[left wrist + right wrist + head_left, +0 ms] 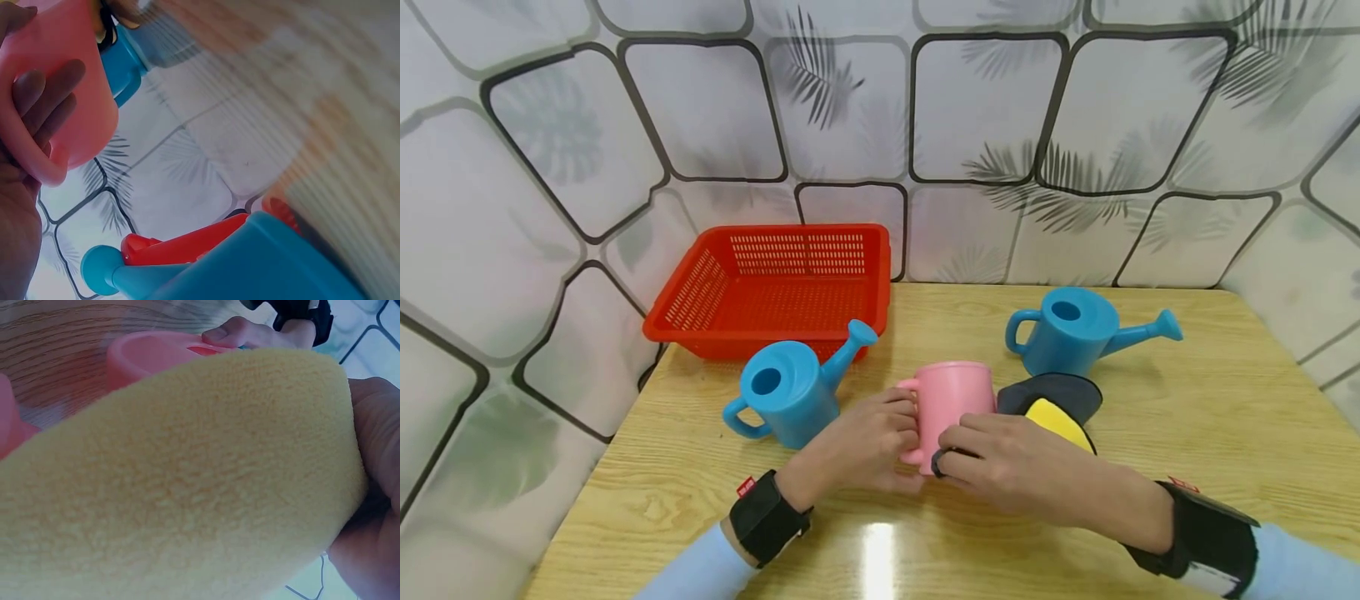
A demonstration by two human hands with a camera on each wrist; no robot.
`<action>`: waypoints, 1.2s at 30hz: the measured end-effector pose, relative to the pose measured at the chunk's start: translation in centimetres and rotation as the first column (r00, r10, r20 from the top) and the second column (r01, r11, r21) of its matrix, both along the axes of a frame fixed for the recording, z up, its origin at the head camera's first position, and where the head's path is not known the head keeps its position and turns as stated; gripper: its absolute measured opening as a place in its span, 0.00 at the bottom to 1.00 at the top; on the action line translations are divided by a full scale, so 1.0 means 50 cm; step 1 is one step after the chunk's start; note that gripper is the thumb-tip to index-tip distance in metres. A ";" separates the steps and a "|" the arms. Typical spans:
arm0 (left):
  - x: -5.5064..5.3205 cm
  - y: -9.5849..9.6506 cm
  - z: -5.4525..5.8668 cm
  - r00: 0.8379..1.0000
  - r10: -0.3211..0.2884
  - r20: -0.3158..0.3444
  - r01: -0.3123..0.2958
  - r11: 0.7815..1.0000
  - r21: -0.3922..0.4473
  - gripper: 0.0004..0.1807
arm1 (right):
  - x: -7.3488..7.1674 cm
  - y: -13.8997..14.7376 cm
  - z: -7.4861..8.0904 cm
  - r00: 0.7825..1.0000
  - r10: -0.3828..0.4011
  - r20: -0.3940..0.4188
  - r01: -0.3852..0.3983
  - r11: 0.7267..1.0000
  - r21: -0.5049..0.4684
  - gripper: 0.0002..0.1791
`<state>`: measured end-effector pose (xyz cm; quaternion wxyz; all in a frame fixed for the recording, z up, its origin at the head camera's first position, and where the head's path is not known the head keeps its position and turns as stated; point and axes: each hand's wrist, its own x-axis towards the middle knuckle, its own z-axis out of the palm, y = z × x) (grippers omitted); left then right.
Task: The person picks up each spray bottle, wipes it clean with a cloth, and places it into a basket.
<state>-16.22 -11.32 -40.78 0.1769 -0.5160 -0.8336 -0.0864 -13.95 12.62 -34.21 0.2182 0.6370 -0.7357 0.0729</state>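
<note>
A pink mug (955,400) stands out in front of me in the head view. My left hand (880,433) grips its handle, and in the left wrist view the fingers pass through the handle (31,156) against the mug's side. My right hand (1015,467) is close against the mug's near right side. It holds a yellow fuzzy pad (187,469), which fills much of the right wrist view. Behind that hand, the pad's yellow part (1058,423) shows beside a black oval piece (1060,393). The mug's opening (153,355) appears past the pad.
A blue watering can (793,396) stands left of the mug, and a second blue watering can (1070,333) stands at the back right. A red slotted basket (775,342) sits at the back left on the wooden table (1210,417), near the patterned wall (985,108).
</note>
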 end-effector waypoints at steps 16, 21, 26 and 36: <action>0.002 0.002 0.002 0.998 -0.009 -0.065 0.008 1.000 -0.011 0.15 | -0.019 0.011 -0.003 1.000 0.017 -0.024 -0.019 0.996 -0.085 0.07; 0.003 0.008 0.008 0.994 -0.035 -0.104 0.035 0.999 -0.002 0.14 | -0.028 0.017 -0.001 0.998 0.005 -0.068 -0.012 0.995 -0.102 0.05; 0.007 0.015 0.008 0.989 -0.082 -0.122 0.084 0.996 0.010 0.16 | -0.035 0.020 0.002 0.997 -0.021 -0.080 0.011 0.992 -0.129 0.20; 0.027 0.024 0.009 0.993 -0.082 -0.087 0.076 0.995 -0.065 0.15 | -0.050 0.038 0.008 0.997 -0.067 -0.027 0.063 0.989 -0.131 0.10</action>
